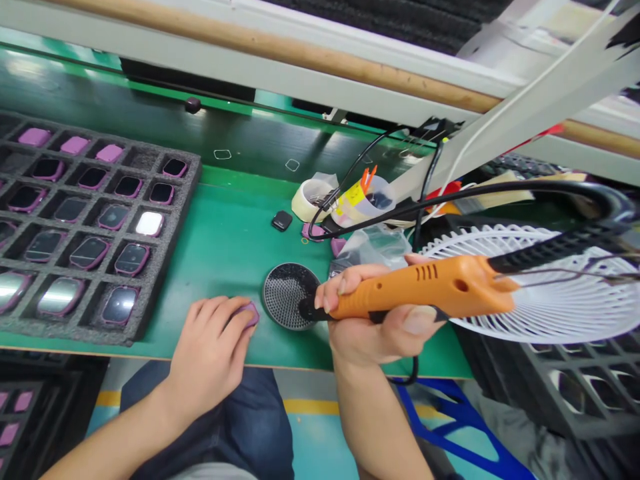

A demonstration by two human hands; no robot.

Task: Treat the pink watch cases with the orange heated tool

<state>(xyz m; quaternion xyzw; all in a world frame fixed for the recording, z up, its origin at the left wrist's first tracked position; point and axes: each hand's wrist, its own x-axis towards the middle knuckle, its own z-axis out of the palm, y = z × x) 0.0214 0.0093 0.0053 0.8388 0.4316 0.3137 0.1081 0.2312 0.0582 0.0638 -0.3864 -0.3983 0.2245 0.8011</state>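
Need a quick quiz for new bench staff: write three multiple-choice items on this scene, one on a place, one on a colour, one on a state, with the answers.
1. Where does the round black mesh pad lie?
A) In the foam tray
B) On the green bench mat
C) On the floor

2. What colour is the body of the corded hand tool in the right hand?
A) Blue
B) White
C) Orange

3. What is the left hand doing?
A) Covering a small purple piece on the mat
B) Holding the corded hand tool
C) Resting on the foam tray

Answers:
1. B, the pad sits on the mat beside the tool's tip.
2. C, the body shows orange.
3. A, its fingers curve over the piece.
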